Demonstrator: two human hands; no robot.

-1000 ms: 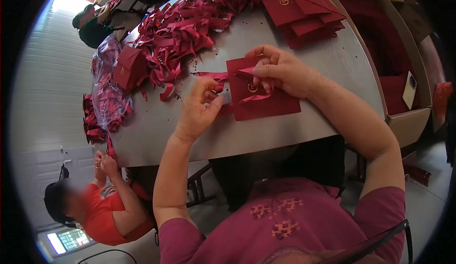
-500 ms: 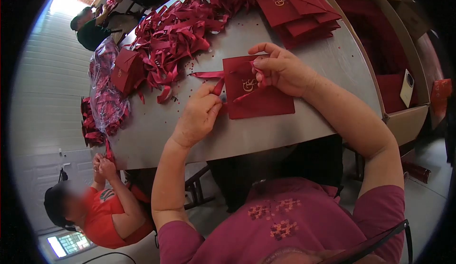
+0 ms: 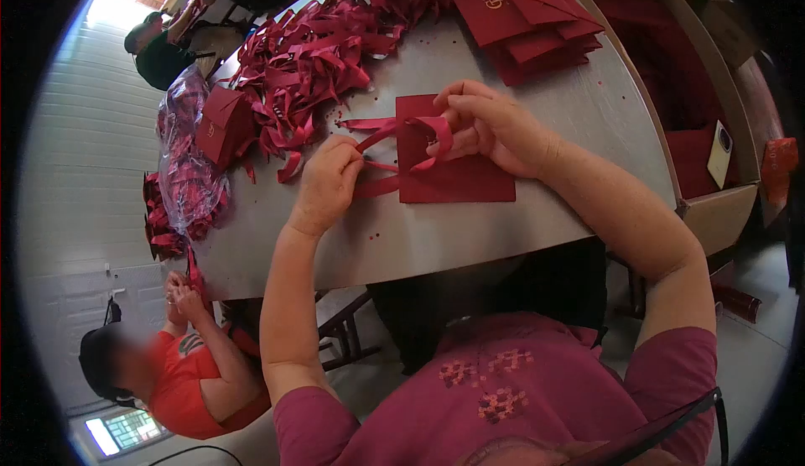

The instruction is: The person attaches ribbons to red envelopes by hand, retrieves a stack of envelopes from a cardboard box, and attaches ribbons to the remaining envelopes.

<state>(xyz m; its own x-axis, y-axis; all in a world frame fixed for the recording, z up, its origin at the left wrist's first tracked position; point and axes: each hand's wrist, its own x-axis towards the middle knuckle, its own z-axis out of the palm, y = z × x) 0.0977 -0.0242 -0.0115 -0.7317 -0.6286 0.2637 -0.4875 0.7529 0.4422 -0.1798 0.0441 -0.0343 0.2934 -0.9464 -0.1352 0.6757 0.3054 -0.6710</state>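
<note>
A flat dark red paper bag (image 3: 470,182) lies on the table in front of me, with a shiny red ribbon (image 3: 426,122) looped over its left part. My left hand (image 3: 329,182) is closed just left of the bag, pinching the ribbon between thumb and fingers. Over the bag's right half, my right hand (image 3: 496,132) has its fingers curled at the ribbon's loop, thumb and index raised. Ribbon ends stretch across the bag's left edge toward my left hand. My right fingers partly cover the bag's gold print.
A heap of red ribbons (image 3: 310,63) lies at the far left of the metal table (image 3: 369,256). Red bags (image 3: 528,21) are stacked at the back. A cardboard box (image 3: 713,223) with a phone (image 3: 719,156) stands right. A co-worker in orange (image 3: 205,378) handles ribbon.
My left hand has moved left, drawing the ribbon out. The loop near my right fingers now shows wider, and the bag has shifted up slightly.
</note>
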